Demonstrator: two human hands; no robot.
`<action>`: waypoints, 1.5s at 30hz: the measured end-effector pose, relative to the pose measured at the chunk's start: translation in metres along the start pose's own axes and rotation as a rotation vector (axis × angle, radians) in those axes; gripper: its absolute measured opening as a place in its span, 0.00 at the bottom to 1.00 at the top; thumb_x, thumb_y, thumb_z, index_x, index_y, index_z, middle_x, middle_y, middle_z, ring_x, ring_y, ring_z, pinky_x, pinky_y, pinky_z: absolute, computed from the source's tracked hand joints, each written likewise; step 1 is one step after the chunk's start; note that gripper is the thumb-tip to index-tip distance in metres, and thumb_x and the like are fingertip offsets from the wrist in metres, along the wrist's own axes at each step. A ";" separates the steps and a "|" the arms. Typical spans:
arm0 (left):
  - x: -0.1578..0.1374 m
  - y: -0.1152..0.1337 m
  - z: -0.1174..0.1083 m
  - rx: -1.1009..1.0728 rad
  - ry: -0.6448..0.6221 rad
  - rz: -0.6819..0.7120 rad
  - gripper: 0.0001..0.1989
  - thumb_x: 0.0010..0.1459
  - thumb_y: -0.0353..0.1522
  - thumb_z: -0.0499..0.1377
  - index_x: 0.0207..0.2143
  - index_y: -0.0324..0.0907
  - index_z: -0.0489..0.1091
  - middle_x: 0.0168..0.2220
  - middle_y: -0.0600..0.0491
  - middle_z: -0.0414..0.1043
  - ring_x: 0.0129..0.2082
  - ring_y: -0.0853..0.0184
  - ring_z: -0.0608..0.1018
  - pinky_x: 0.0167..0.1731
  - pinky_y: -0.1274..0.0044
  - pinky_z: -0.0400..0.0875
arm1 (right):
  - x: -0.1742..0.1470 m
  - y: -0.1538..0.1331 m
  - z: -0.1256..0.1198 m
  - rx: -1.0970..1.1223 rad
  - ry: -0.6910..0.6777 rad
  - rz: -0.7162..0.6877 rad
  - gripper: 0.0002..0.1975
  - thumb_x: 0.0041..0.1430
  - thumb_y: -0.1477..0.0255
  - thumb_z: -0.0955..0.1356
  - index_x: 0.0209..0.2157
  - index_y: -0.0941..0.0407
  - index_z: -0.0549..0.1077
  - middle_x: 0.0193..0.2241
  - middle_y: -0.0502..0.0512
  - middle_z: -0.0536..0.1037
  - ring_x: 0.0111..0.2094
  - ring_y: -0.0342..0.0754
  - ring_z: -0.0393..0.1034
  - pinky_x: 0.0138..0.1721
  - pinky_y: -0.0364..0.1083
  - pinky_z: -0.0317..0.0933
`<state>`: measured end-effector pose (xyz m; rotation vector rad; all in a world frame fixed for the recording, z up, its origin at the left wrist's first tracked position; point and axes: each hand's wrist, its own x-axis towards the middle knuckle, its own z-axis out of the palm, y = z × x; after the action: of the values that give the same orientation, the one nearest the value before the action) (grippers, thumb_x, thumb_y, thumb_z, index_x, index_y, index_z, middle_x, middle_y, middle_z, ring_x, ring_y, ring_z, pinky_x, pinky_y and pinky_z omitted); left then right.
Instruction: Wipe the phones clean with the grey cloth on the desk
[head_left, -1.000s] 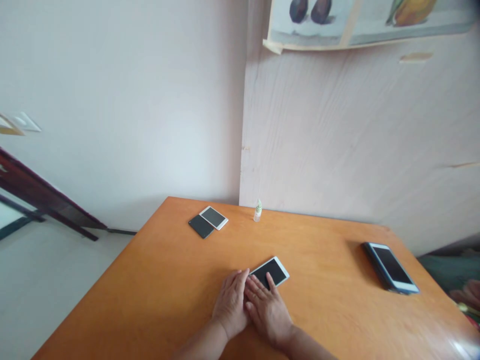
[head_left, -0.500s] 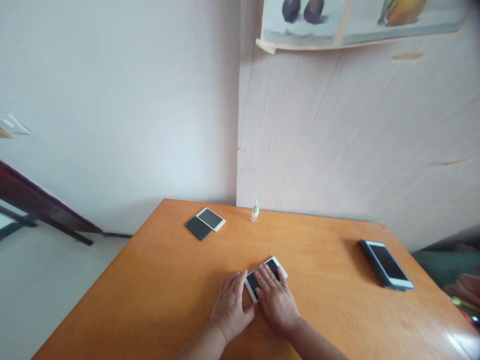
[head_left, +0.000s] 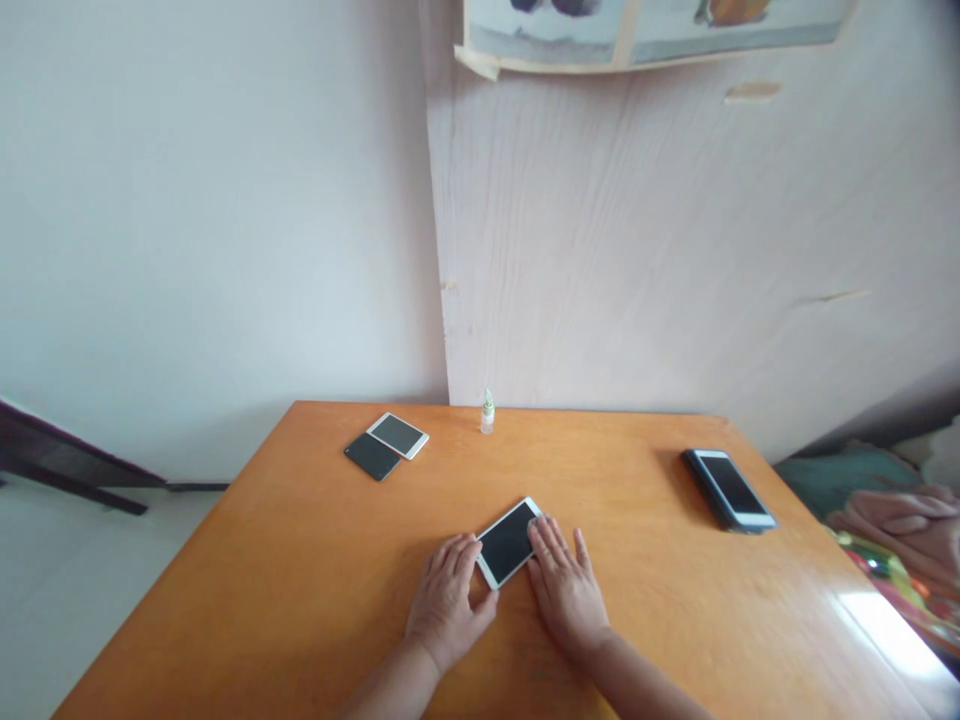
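A white-framed smartphone [head_left: 507, 545] lies at a slant on the wooden table, its dark screen facing up. My left hand [head_left: 448, 600] steadies its left end, fingertips at the upper left edge and thumb by the lower corner. At the opposite end, my right hand [head_left: 568, 590] lies flat with fingers stretched, the fingertips touching the phone's right edge. Something pale shows under those fingertips, too small to make out.
A small spray bottle [head_left: 487, 412] stands near the table's back edge. To its left lie a white-framed device [head_left: 398, 435] and a dark one [head_left: 372, 456], touching. On the right sits a stack of devices [head_left: 729, 490]. Cloth [head_left: 900, 525] is heaped beyond the right edge of the table [head_left: 300, 570].
My right hand has slid rightward across the screen to the phone's right edge, uncovering most of the screen. My left hand keeps its place at the left end. The view has shifted right.
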<state>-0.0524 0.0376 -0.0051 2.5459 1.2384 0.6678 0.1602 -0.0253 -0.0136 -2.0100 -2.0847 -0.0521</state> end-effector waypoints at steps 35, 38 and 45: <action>-0.002 0.001 0.000 -0.040 0.047 -0.031 0.31 0.51 0.31 0.60 0.59 0.44 0.60 0.55 0.45 0.70 0.55 0.53 0.72 0.54 0.57 0.68 | 0.049 -0.034 -0.003 0.155 -0.044 -0.027 0.21 0.72 0.67 0.56 0.61 0.53 0.67 0.62 0.56 0.66 0.66 0.51 0.54 0.68 0.60 0.36; -0.003 0.002 0.000 -0.018 0.055 -0.023 0.31 0.52 0.33 0.61 0.59 0.43 0.60 0.55 0.44 0.70 0.56 0.53 0.71 0.56 0.57 0.68 | 0.052 -0.011 0.001 0.060 -0.010 0.185 0.23 0.71 0.68 0.55 0.63 0.59 0.65 0.63 0.62 0.64 0.67 0.56 0.53 0.67 0.64 0.38; -0.003 0.000 0.002 -0.013 0.058 -0.015 0.31 0.51 0.32 0.61 0.58 0.43 0.61 0.55 0.44 0.70 0.57 0.53 0.71 0.56 0.58 0.68 | -0.011 -0.015 0.012 0.045 0.022 -0.123 0.26 0.69 0.67 0.59 0.67 0.55 0.57 0.67 0.57 0.56 0.68 0.53 0.48 0.69 0.57 0.38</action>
<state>-0.0532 0.0347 -0.0074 2.5207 1.2666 0.7485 0.1439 -0.0341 -0.0250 -1.8462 -2.1731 -0.0487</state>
